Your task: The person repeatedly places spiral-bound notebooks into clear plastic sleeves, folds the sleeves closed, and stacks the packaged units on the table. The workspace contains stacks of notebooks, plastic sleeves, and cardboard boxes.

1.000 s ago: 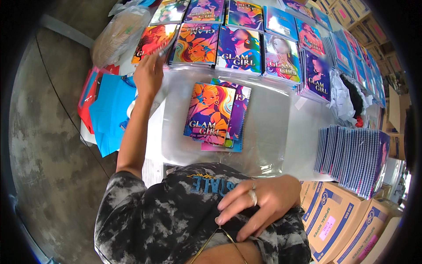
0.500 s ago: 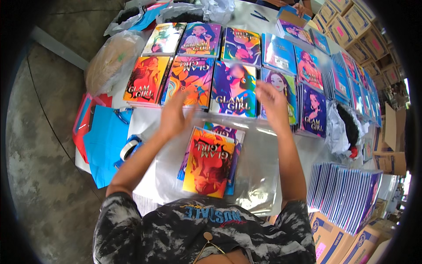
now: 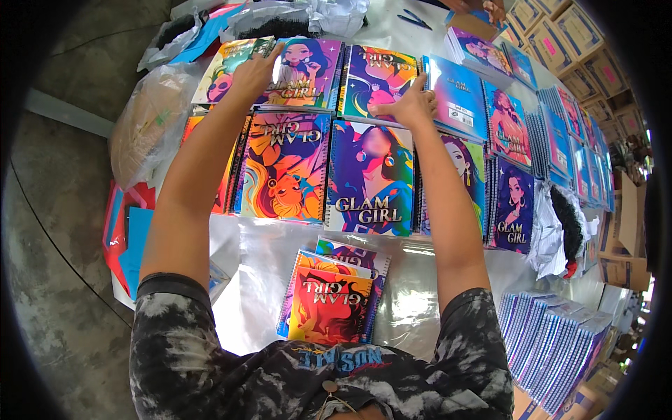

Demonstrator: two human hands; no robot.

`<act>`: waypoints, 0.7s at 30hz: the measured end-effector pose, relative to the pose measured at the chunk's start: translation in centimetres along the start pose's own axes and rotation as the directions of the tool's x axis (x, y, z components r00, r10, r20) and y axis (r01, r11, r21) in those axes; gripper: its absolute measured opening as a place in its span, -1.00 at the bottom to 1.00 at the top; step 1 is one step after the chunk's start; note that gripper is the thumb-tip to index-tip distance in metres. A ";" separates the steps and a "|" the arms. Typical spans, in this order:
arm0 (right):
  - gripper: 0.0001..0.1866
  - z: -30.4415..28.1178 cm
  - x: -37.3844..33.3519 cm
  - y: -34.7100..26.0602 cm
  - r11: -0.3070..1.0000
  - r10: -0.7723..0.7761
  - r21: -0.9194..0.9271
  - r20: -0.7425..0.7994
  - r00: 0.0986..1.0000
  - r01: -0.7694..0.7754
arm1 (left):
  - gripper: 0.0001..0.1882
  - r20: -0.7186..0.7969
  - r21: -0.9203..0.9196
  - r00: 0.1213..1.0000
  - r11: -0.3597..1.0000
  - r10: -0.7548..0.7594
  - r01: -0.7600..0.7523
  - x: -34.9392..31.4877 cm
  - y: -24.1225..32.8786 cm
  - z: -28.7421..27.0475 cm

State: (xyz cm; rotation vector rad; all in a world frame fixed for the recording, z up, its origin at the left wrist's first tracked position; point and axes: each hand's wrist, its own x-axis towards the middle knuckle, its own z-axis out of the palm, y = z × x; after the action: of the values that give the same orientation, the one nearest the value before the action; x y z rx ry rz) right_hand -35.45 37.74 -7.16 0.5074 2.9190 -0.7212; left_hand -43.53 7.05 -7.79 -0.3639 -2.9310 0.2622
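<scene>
Black T-shirt point(image 3: 192, 371), mottled grey-white; short sleeves point(image 3: 470, 323); blue lettering point(image 3: 339, 359) across front; round pendant point(image 3: 330, 386), thin chain point(image 3: 325, 404).

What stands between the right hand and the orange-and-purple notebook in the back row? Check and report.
Nothing visible. The right hand is at the near right corner of the orange-and-purple notebook, thumb over its cover. The green-toned notebook lies under the forearm, not between them.

Cream-and-green notebook point(image 3: 218, 73): is lying face up at the farther row's left end, partly covered.
Purple notebook point(image 3: 306, 63): is lying face up just beside it, title reading upright.
Orange-and-purple notebook point(image 3: 374, 66): is lying next along, title facing upside down.
Red-orange notebook point(image 3: 329, 311): is topping the loose near pile point(image 3: 383, 262), overlapping askew covers.
</scene>
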 end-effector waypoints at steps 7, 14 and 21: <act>-0.01 0.0 2.9 2.8 0.986 0.000 0.165 -0.066 0.998 0.011 | -0.79 0.061 0.079 0.997 0.996 0.044 -0.048 2.0 -0.8 0.1; -0.64 -1.9 1.0 8.1 0.727 -0.042 0.630 -0.358 0.933 0.274 | -0.62 0.154 -0.118 0.955 0.955 -0.252 0.271 1.6 -0.3 1.0; -0.66 -12.6 -12.9 11.6 0.392 -0.135 0.785 -0.468 0.874 0.480 | -0.63 -0.146 -0.323 0.982 0.944 -0.122 0.069 -1.2 -2.5 -1.1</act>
State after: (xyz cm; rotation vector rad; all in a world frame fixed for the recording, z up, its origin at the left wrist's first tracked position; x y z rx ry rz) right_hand -19.46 49.49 1.09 0.0727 2.6348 -2.5277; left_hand -42.77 4.56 -6.38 -0.2691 -2.8121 -0.2457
